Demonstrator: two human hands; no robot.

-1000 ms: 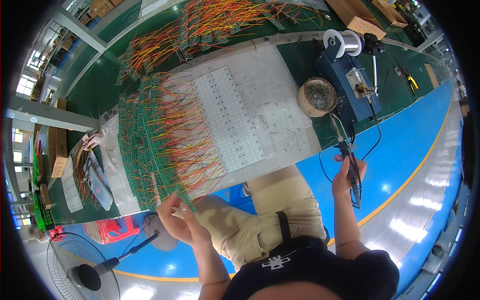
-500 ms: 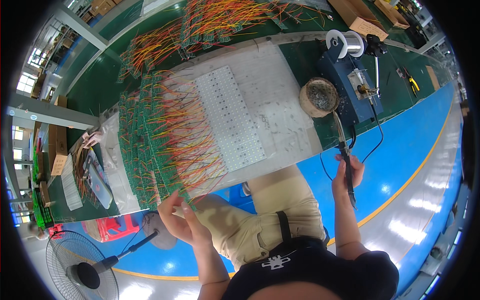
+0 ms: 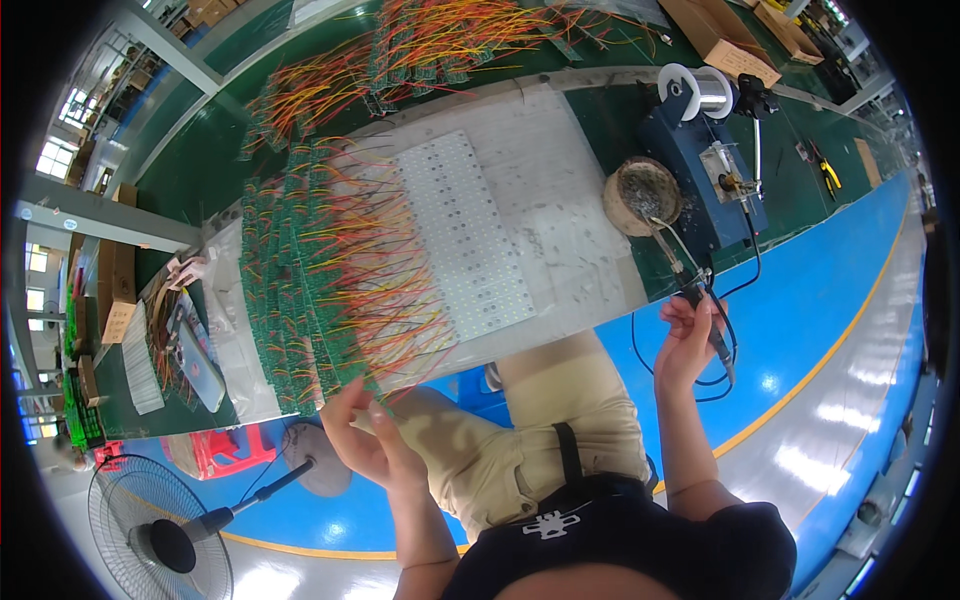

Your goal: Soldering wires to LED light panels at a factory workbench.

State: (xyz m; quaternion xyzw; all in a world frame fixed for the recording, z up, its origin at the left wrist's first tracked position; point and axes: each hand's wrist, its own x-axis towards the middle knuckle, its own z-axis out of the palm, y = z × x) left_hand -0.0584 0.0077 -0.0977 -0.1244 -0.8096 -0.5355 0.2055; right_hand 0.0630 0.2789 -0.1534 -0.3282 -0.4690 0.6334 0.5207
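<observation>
Box bears print; right hand grips soldering iron, which moved to bowl; left hand curls by boards, grip unclear.

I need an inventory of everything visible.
Bench: one, green, centre
Circuit boards: many, green, left and far
Wires: many, red and yellow, on boards
Panel: one, white, centre
Feeder: one, blue, right
Solder spool: one, silver, on feeder
Bowl: one, brown, beside feeder
Pliers: one, yellow, far right
Boxes: several, brown, far and left
Fan: one, black, lower left
Soldering iron: one, black, near right
Left hand: one, bare, near boards
Right hand: one, bare, holding iron
</observation>
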